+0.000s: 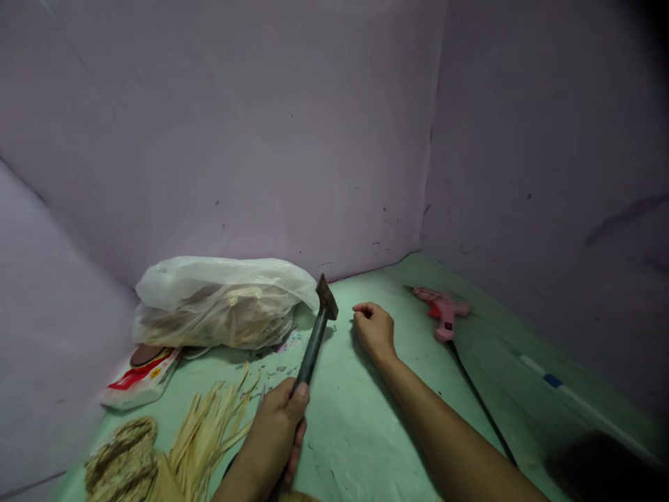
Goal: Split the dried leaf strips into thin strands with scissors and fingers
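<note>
My left hand (279, 425) is wrapped around the dark handle of a hammer (312, 348). The rusty hammer head points up and away, above the pale green surface (360, 425). To the right of the head is my right hand (375, 329), its fingers curled in and closed, with a small hollow showing. I see nothing between those fingers. The two hands are apart. Left of my left hand lie pale strips of dried fibre (203, 432) and a coil of braided fibre (122, 460).
A white plastic bag (224, 303) with bundled contents lies against the wall. Below it is a red-and-white packet (141, 376). A pink glue gun (444, 309) with a black cord lies to the right. A white strip with a blue band (552, 381) runs along the right side.
</note>
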The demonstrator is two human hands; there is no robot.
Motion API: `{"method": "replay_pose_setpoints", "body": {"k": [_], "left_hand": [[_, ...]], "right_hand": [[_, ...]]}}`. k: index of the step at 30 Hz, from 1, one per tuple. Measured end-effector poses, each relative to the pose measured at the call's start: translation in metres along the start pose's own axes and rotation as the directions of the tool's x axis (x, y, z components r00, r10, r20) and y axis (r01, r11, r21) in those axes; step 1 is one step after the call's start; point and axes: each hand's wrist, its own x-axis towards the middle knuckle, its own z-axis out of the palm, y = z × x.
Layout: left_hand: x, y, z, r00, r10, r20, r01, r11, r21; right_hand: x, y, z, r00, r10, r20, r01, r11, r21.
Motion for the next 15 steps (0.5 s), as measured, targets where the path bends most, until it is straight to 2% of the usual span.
{"method": "replay_pose_setpoints", "body": {"k": [7,12,15], "left_hand": [[0.0037,-0.006,-0.0004,0.999,-0.028,0.016,0.029,0.999,-0.015],[0.0077,-0.0084,-0.0007,1.0,0.006,-0.002,-0.006,1.0,-0.029],[0.0081,-0.0048,0.0004,0.999,-0.034,0.021,0.034,0.999,-0.005]], "right_hand": [[-0.001,-0.0005,-0.0006,1.0,-0.004,0.018,0.004,1.0,-0.006],[-0.0002,0.0008,-0.0003,1.0,-0.01,0.015,0.011,1.0,-0.012],[0.0002,0.0019,0.0003,1.0,-0.008,0.006,0.008,1.0,-0.02]]}}
